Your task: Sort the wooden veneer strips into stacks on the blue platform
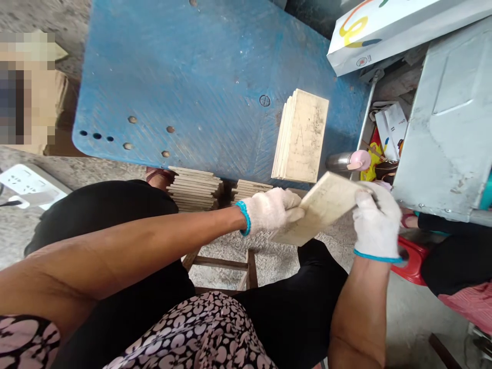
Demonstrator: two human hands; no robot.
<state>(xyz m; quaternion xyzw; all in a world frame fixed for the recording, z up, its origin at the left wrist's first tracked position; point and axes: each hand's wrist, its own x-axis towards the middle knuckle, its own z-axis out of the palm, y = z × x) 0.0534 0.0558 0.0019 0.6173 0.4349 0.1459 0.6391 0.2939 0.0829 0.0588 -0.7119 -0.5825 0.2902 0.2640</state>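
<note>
A thin, pale wooden board [323, 210] is held tilted above my lap, just off the table's near edge. My left hand [269, 209], in a white knit glove with a blue cuff, has its fingers closed on the board's left edge. At the board's upper right corner, my right hand [378, 220], gloved the same way, pinches it with the thumb on top. A leaning stack of similar boards [305, 136] lies on the blue table [200, 82], beyond the held board. Its top board carries dark smudges.
Two more board stacks, a left one [194, 189] and a partly hidden one [249, 189], stand below the table's near edge. A pink-lidded steel bottle [342, 162] is by the right edge. A grey metal cabinet [449, 118], white bag [384, 36] and red stool [411, 261] are at right.
</note>
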